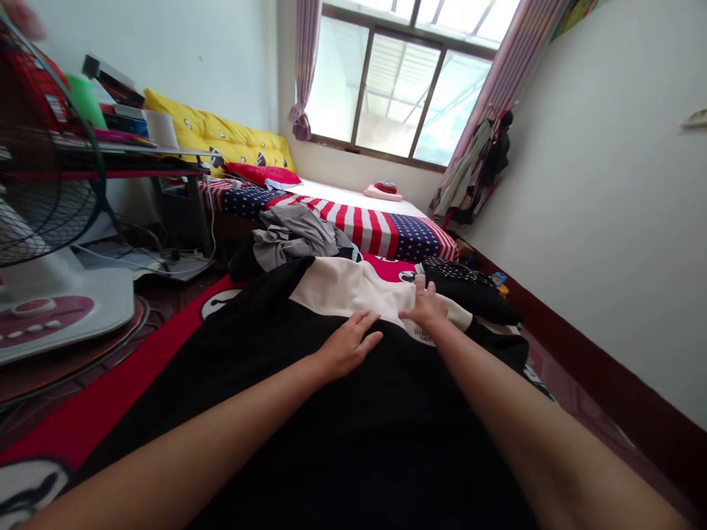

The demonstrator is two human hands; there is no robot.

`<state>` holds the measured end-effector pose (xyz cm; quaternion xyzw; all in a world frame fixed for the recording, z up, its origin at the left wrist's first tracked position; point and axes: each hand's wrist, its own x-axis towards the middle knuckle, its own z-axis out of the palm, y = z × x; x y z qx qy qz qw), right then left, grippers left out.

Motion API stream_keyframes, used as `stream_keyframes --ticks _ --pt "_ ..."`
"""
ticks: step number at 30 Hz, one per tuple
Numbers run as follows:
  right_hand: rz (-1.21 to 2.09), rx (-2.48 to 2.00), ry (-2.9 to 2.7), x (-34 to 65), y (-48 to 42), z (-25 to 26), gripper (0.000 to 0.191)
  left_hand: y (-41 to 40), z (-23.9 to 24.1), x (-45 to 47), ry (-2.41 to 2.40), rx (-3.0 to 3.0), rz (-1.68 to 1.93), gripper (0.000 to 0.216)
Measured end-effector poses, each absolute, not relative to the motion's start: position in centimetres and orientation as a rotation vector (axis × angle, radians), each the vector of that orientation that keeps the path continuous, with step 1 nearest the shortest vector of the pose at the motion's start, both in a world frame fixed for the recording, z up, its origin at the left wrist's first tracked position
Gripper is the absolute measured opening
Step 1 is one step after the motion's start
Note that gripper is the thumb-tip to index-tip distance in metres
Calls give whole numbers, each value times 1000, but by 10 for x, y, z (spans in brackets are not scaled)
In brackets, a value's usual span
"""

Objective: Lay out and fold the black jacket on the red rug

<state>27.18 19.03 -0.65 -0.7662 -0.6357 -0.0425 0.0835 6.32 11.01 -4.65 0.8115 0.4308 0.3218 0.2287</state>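
The black garment (pixel 331 419) is lying spread flat directly before the person, its long axis running from 6 toward 12 o'clock. The left hand (pixel 347 344) is resting open, palm down, on the black cloth. The right hand (pixel 425 305), slightly farther out at 1 o'clock, is pressing with fingers spread on the white panel (pixel 353 288); it is the nearer to that panel. Beyond, at 11 o'clock, a grey clothes heap (pixel 292 235) is lying before the striped bed (pixel 375 221).

Daylight is pouring through the wide brown-framed window (pixel 406 88), pink curtains (pixel 305 66) hanging either side. White plaster walls (pixel 602 191) are enclosing a low stars-and-stripes bed (pixel 353 213), and a black wire-caged fan (pixel 38 169) is standing left.
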Motion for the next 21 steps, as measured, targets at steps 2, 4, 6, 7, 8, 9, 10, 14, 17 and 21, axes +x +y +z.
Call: stream_keyframes --ticks 2,4,6,7,8,9,10,14,17,21 --pt "-39 -2350 -1836 273 205 -13 110 118 -52 68 1215 2189 902 49" --pt "32 -2323 -1852 275 213 -16 92 123 -56 73 1263 2151 897 51" --pt "55 -2267 -1902 277 218 -13 61 127 -55 78 1302 2142 859 55" --pt "18 -2211 -1899 278 220 -10 49 128 -53 81 1316 2152 833 57" --pt "-50 -2136 -1868 279 222 -6 41 131 -50 83 1332 2171 805 58" --pt "-129 -2053 -1814 279 223 -1 38 134 -46 85 1355 2194 777 58" --pt "-203 -1971 -1752 280 225 2 38 137 -43 87 1388 2213 749 57" --pt "-269 -1893 -1601 281 226 -4 52 157 -46 91 1544 2243 542 53" --pt "-199 -1823 -1793 276 213 -32 70 167 -64 89 1590 2350 493 53" --pt "10 -1774 -2316 269 192 -67 57 172 -78 89 1611 2433 475 60"
